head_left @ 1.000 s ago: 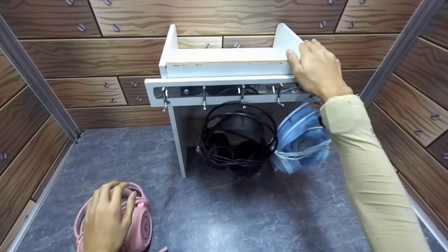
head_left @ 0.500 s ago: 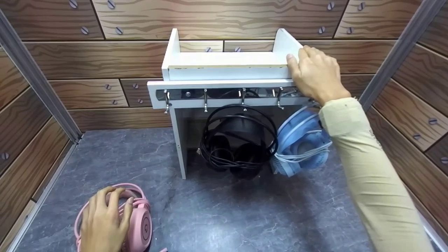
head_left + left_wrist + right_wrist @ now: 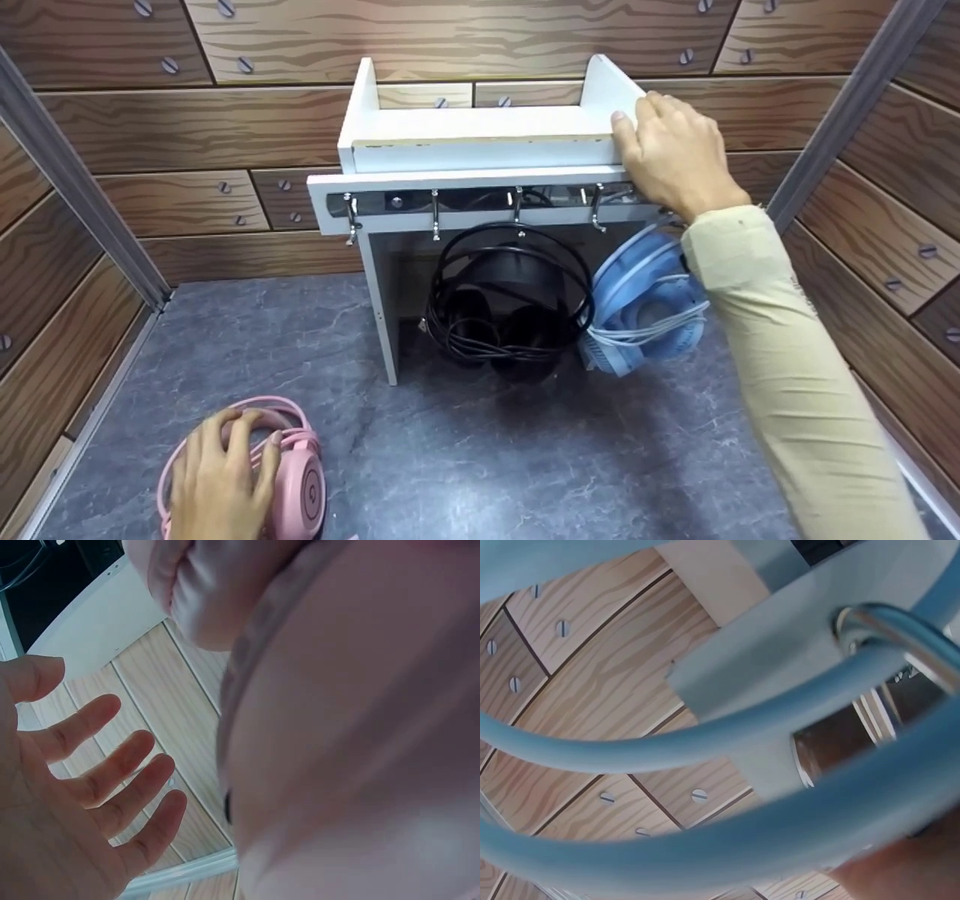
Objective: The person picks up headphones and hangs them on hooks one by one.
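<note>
In the head view, pink headphones (image 3: 296, 487) with a wrapped cable lie at the lower left. My left hand (image 3: 221, 480) hovers over or rests on them; in the left wrist view its fingers (image 3: 124, 784) are spread and relaxed, apart from the pink surface. My right hand (image 3: 679, 154) grips the right side panel of a white shelf rack (image 3: 480, 180), thumb on the inner side. From its hooks hang black headphones (image 3: 517, 274) and blue headphones (image 3: 622, 349). Large blue cable loops (image 3: 705, 731) around a hook (image 3: 900, 630) cross the right wrist view.
The rack stands on a dark grey marbled surface (image 3: 465, 450). Further metal hooks (image 3: 435, 215) on its front rail bear nothing. Wood-patterned walls (image 3: 217, 127) with grey metal corner posts (image 3: 94, 180) close in the back and sides.
The head view shifts slightly. My left hand settles a little lower on the pink headphones, which stay in place. The right hand keeps its grip on the rack.
</note>
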`<action>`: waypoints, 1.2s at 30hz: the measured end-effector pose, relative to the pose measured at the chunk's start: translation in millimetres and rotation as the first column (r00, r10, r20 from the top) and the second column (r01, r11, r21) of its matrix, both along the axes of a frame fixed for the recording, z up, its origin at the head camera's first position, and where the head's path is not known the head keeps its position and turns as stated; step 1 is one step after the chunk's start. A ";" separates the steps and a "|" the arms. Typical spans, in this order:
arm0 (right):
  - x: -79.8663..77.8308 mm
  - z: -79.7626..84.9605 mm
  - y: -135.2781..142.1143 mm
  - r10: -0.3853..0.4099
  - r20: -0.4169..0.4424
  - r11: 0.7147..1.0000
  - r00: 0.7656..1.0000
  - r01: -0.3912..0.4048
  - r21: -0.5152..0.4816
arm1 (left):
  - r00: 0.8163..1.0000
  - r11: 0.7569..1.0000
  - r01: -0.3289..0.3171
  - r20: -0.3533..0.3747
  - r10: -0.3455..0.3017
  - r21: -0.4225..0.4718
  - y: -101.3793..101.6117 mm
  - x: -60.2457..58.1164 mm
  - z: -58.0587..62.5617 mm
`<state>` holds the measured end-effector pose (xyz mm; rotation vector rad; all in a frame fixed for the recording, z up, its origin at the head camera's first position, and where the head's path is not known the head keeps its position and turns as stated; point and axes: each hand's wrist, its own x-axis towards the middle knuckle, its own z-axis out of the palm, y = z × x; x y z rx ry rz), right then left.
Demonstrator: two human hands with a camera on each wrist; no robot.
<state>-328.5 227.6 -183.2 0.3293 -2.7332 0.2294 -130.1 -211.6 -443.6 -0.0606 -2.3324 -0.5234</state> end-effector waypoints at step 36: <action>-0.1 -0.1 1.0 -0.003 0.014 1.000 1.000 0.003 -0.003 | 0.980 0.986 -0.163 0.118 0.157 0.042 -12.8 10.7 -7.7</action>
